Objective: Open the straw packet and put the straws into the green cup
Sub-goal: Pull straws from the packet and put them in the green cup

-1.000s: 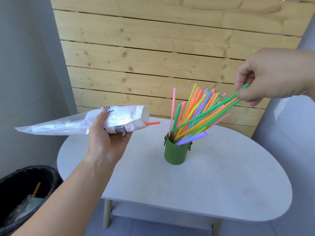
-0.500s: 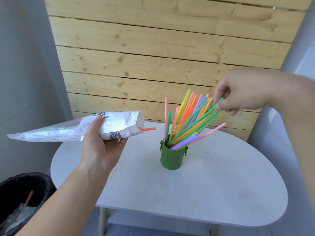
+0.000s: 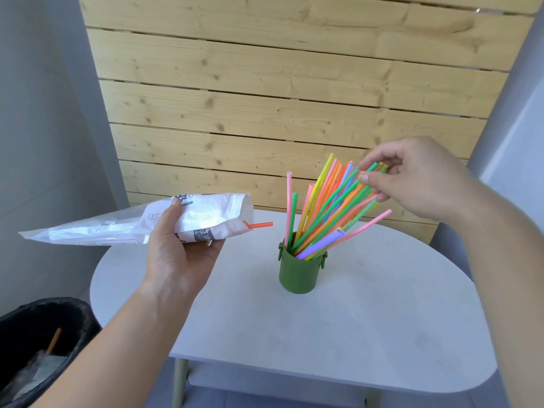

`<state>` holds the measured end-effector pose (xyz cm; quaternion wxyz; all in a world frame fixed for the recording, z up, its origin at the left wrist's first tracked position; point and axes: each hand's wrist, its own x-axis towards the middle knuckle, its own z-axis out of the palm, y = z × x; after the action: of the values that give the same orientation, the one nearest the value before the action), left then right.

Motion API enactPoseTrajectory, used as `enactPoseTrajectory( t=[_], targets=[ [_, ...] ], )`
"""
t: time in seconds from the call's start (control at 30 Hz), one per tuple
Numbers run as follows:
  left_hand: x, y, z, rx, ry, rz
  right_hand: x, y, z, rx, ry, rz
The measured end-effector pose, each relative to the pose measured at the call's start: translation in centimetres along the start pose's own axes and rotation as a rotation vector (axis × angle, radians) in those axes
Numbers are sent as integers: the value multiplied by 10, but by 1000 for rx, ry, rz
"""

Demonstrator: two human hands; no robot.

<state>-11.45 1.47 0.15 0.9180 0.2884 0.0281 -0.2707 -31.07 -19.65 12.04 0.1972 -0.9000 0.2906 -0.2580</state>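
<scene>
The green cup (image 3: 298, 273) stands on the white table (image 3: 368, 328) and holds several coloured straws (image 3: 325, 207) that fan up and to the right. My right hand (image 3: 412, 178) hovers at the straw tops, thumb and forefinger pinching the tip of a green straw (image 3: 372, 167). My left hand (image 3: 179, 248) grips the white straw packet (image 3: 141, 223) left of the cup, held roughly level with its open mouth toward the cup. One orange-red straw (image 3: 260, 225) pokes out of that mouth.
A black bin (image 3: 44, 346) lined with a bag, with a stick inside, stands on the floor at the lower left, beside the table. A wooden plank wall (image 3: 265, 98) rises right behind the table. Grey walls close both sides.
My right hand has come down and left with the green straw, lowering it among the other straws in the cup. The packet in my left hand has stayed put.
</scene>
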Motion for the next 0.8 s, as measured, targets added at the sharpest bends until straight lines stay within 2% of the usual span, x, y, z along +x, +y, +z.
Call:
enactPoseTrajectory(
  t=[0.13, 0.27, 0.43, 0.5, 0.57, 0.63, 0.7, 0.73, 0.8],
  targets=[
    [0, 0, 1, 0, 7, -2, -4, -2, 9, -38, 50, -48],
    [-2, -2, 3, -6, 3, -8, -11, -7, 19, -185, -16, -116],
    [-4, 0, 2, -10, -17, -12, -17, -2, 22, -141, -2, -125],
    [-6, 2, 3, -9, -23, -10, -16, 0, 22, -153, 76, -141],
    [-8, 4, 4, -15, -31, -10, -19, -3, 21, -110, 235, -178],
    [-11, 6, 6, -18, -49, -5, -30, -17, 19, 25, 470, -247],
    [-13, 9, 9, -19, -59, 3, -47, -38, 21, 193, 585, -300],
    [-14, 11, 11, -23, -67, 5, -55, -48, 25, 250, 552, -300],
    [-16, 15, 14, -36, -86, 17, -71, -65, 41, 346, 328, -206]
  ],
)
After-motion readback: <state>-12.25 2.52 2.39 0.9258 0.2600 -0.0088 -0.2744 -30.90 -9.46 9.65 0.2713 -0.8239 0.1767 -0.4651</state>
